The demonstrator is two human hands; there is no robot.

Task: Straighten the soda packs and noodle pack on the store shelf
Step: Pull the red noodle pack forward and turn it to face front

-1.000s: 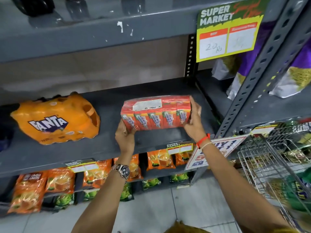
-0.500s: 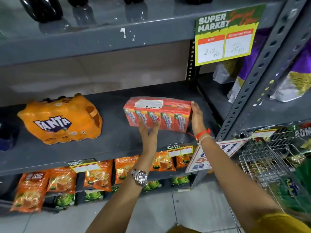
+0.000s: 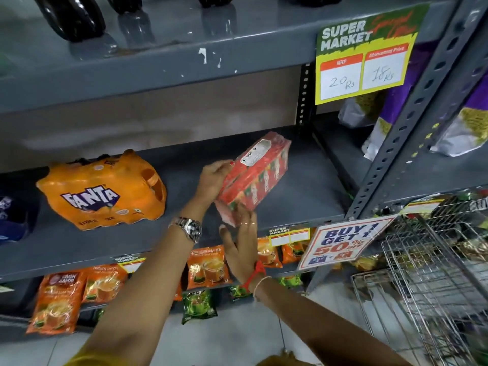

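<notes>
A red noodle pack [image 3: 257, 175] with a white label lies on the grey middle shelf [image 3: 303, 191], turned diagonally with its far end pointing back right. My left hand [image 3: 212, 179] grips its left long side. My right hand [image 3: 241, 241] holds its near end from below, fingers up against the wrapper. An orange Fanta soda pack [image 3: 105, 191] sits to the left on the same shelf, slightly skewed. A dark blue soda pack [image 3: 15, 217] is partly cut off at the far left edge.
Dark bottles [image 3: 76, 17] stand on the shelf above. A price sign [image 3: 361, 56] hangs top right, a "Buy 1 Get 1" sign [image 3: 343, 244] below it. Orange tea sachets [image 3: 66, 297] hang under the shelf. A wire basket rack [image 3: 427, 281] stands at right beside purple snack bags [image 3: 464, 122].
The noodle pack has swung from lying across the shelf to a diagonal. My left hand went from its front to its left side; my right hand dropped from its right end to its near end.
</notes>
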